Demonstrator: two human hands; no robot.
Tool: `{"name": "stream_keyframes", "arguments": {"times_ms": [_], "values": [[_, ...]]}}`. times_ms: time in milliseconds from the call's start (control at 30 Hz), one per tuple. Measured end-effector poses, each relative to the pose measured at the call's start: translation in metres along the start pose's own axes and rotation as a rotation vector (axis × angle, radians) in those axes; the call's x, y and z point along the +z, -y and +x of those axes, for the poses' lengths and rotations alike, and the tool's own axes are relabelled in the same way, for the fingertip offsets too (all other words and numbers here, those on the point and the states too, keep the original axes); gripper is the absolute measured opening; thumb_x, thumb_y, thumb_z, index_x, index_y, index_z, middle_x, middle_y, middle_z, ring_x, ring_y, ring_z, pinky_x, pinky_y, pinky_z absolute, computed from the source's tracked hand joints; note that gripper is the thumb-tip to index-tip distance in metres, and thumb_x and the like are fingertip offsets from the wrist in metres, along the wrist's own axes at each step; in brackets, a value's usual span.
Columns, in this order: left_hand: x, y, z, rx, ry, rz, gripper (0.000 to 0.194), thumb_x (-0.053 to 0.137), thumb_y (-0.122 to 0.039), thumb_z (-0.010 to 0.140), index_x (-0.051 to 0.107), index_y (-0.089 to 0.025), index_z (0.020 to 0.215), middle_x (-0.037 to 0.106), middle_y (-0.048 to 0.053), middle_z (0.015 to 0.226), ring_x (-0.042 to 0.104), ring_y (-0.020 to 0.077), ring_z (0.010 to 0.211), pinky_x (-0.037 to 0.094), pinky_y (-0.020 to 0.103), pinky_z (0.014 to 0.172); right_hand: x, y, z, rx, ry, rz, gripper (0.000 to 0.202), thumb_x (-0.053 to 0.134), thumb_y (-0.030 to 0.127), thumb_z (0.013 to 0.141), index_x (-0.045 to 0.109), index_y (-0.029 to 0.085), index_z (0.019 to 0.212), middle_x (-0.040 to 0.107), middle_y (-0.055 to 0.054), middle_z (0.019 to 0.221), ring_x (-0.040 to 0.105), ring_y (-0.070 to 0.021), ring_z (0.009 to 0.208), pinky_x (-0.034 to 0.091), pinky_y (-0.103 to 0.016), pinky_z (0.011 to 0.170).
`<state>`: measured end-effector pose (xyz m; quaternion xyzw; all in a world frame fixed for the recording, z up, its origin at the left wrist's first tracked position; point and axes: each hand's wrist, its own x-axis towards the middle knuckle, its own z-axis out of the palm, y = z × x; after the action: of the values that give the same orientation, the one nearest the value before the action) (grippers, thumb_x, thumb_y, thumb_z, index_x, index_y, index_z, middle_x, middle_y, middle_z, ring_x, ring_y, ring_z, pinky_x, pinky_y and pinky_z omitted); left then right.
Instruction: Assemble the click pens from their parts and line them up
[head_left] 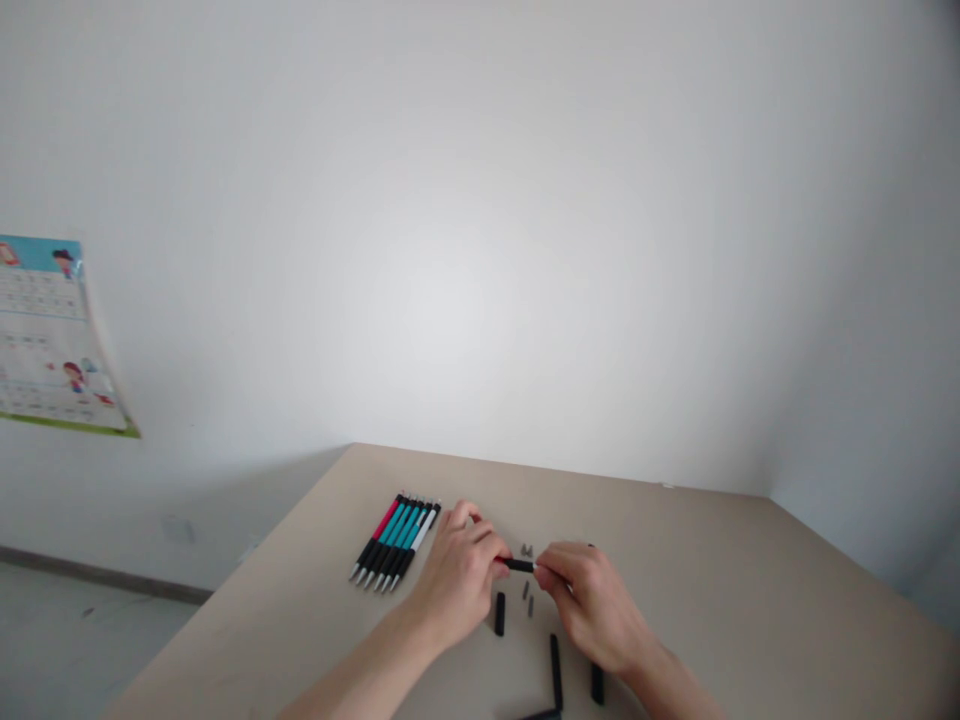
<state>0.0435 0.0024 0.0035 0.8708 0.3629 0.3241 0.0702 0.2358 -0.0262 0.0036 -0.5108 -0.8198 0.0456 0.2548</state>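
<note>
Between my two hands lies a pen with a black grip (520, 566), held level just above the table. My left hand (463, 565) is closed round its left end, and a trace of red shows by the fingertips. At the pen's right end, my right hand (592, 600) pinches the pale tip; the fingers hide most of it. Small metal pieces (527, 551) lie just behind the pen, and small grey pieces (528, 598) in front. A short black tube (500, 614) rests beside my left hand. Left of that hand, several assembled pens (394, 543) lie in a row, with pink, teal and white barrels.
More black parts (556, 672) lie near the front of the beige table (697, 570), one partly under my right wrist (598, 684). The white wall (480, 250) rises behind the table. A calendar (60, 335) hangs at the left.
</note>
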Motion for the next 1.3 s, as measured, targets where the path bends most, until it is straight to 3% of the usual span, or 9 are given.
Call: {"name": "stream_keyframes", "arguments": {"times_ms": [167, 300, 467, 567, 700, 967, 1133, 1300], "values": [[-0.0033, -0.0009, -0.0008, 0.001, 0.050, 0.029, 0.012, 0.056, -0.012, 0.085, 0.066, -0.018, 0.087, 0.066, 0.005, 0.084, 0.045, 0.0249, 0.096, 0.035, 0.040, 0.083, -0.0005, -0.0028, 0.0019, -0.038, -0.018, -0.035, 0.027, 0.039, 0.014, 0.087, 0.045, 0.019, 0.062, 0.054, -0.002, 0.062, 0.048, -0.0147, 0.062, 0.026, -0.026, 0.058], [-0.0018, 0.0008, -0.0021, 0.001, 0.111, 0.051, 0.012, 0.059, -0.013, 0.084, 0.066, -0.018, 0.076, 0.066, 0.003, 0.075, 0.046, 0.0241, 0.095, 0.033, 0.039, 0.082, -0.0006, -0.0058, 0.0008, -0.059, -0.008, -0.059, 0.026, 0.040, 0.013, 0.086, 0.044, 0.019, 0.060, 0.054, -0.002, 0.061, 0.048, -0.0151, 0.063, 0.026, -0.026, 0.058], [-0.0041, -0.0010, -0.0012, -0.033, 0.057, 0.031, 0.007, 0.068, -0.013, 0.077, 0.062, -0.017, 0.075, 0.066, 0.002, 0.080, 0.045, 0.0239, 0.098, 0.032, 0.038, 0.084, -0.0011, -0.0050, -0.0015, -0.037, -0.013, -0.024, 0.027, 0.041, 0.013, 0.085, 0.044, 0.019, 0.059, 0.054, -0.001, 0.061, 0.049, -0.0145, 0.062, 0.026, -0.026, 0.058], [-0.0058, -0.0026, -0.0016, -0.034, 0.045, 0.047, 0.005, 0.061, -0.015, 0.083, 0.064, -0.018, 0.080, 0.066, 0.003, 0.082, 0.045, 0.0241, 0.097, 0.032, 0.039, 0.084, -0.0019, -0.0060, -0.0014, -0.031, -0.038, -0.036, 0.027, 0.041, 0.013, 0.086, 0.045, 0.019, 0.060, 0.054, -0.002, 0.061, 0.049, -0.0147, 0.062, 0.027, -0.026, 0.058], [-0.0037, -0.0008, -0.0028, -0.021, 0.070, 0.045, 0.016, 0.054, -0.011, 0.087, 0.067, -0.020, 0.083, 0.067, 0.003, 0.079, 0.046, 0.0235, 0.095, 0.031, 0.040, 0.083, -0.0029, -0.0080, -0.0003, -0.033, -0.054, -0.048, 0.027, 0.040, 0.013, 0.086, 0.047, 0.019, 0.060, 0.054, -0.002, 0.062, 0.049, -0.0150, 0.063, 0.027, -0.026, 0.058], [-0.0049, -0.0012, -0.0001, -0.054, -0.015, 0.018, 0.013, 0.064, -0.006, 0.076, 0.061, -0.018, 0.076, 0.066, 0.003, 0.080, 0.046, 0.0243, 0.095, 0.031, 0.039, 0.082, -0.0047, -0.0043, -0.0020, 0.031, -0.020, 0.021, 0.029, 0.041, 0.016, 0.087, 0.048, 0.019, 0.059, 0.055, -0.002, 0.062, 0.050, -0.0150, 0.062, 0.029, -0.026, 0.058], [-0.0061, -0.0041, -0.0019, -0.024, 0.026, 0.039, 0.017, 0.056, -0.008, 0.083, 0.064, -0.020, 0.090, 0.069, 0.003, 0.086, 0.047, 0.0244, 0.094, 0.029, 0.040, 0.082, -0.0062, -0.0079, -0.0010, 0.004, -0.051, -0.034, 0.029, 0.039, 0.016, 0.087, 0.049, 0.019, 0.061, 0.055, -0.003, 0.063, 0.049, -0.0157, 0.063, 0.029, -0.026, 0.059], [-0.0043, -0.0004, -0.0014, -0.039, 0.015, -0.004, 0.019, 0.059, -0.008, 0.082, 0.067, -0.021, 0.071, 0.069, 0.002, 0.069, 0.047, 0.0226, 0.088, 0.028, 0.037, 0.078, -0.0074, -0.0070, -0.0008, 0.007, -0.031, 0.010, 0.028, 0.040, 0.016, 0.085, 0.048, 0.019, 0.059, 0.054, -0.002, 0.062, 0.049, -0.0151, 0.063, 0.029, -0.026, 0.059]]}}
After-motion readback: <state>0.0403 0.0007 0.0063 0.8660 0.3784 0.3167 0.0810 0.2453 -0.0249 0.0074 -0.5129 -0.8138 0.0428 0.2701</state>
